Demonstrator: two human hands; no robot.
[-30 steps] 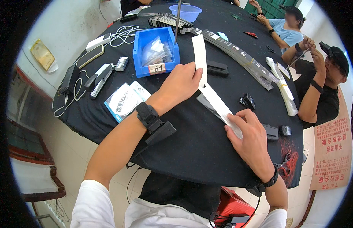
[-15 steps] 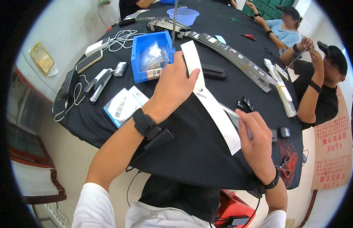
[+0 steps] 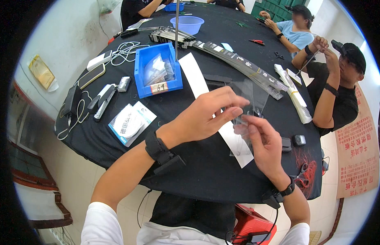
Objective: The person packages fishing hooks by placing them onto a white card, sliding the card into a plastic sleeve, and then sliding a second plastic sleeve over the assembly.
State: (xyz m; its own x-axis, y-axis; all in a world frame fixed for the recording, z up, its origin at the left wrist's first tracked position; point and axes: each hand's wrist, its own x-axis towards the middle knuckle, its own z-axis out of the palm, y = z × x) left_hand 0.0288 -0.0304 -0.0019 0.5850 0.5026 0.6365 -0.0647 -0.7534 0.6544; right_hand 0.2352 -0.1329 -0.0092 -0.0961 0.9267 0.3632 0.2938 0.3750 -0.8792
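Note:
A clear plastic bag [image 3: 258, 94] is spread between my two hands above the right-hand part of the table; its outline is hard to make out. My left hand [image 3: 206, 116] pinches it near the middle, thumb against fingers. Close by on the right, my right hand [image 3: 265, 143] grips its edge between thumb and curled fingers. Under my hands a long white paper strip [image 3: 193, 73] lies slantwise on the black cloth, partly covered by my left hand and the plastic. A dark flat case [image 3: 216, 79] lies behind the strip, partly seen.
A blue bin [image 3: 159, 90] with small clear bags stands left of the strip, beside an upright metal rod [image 3: 177, 30]. Further left are a stapler [image 3: 103, 107] and a white-blue packet [image 3: 130, 122]. Long packaged strips [image 3: 243, 65], scissors [image 3: 303, 169] and red threads lie right. Co-workers sit beyond.
My left hand has let go of the white strip and come toward my right hand. Both now hold the clear plastic, which my right hand had before. The strip lies on the table.

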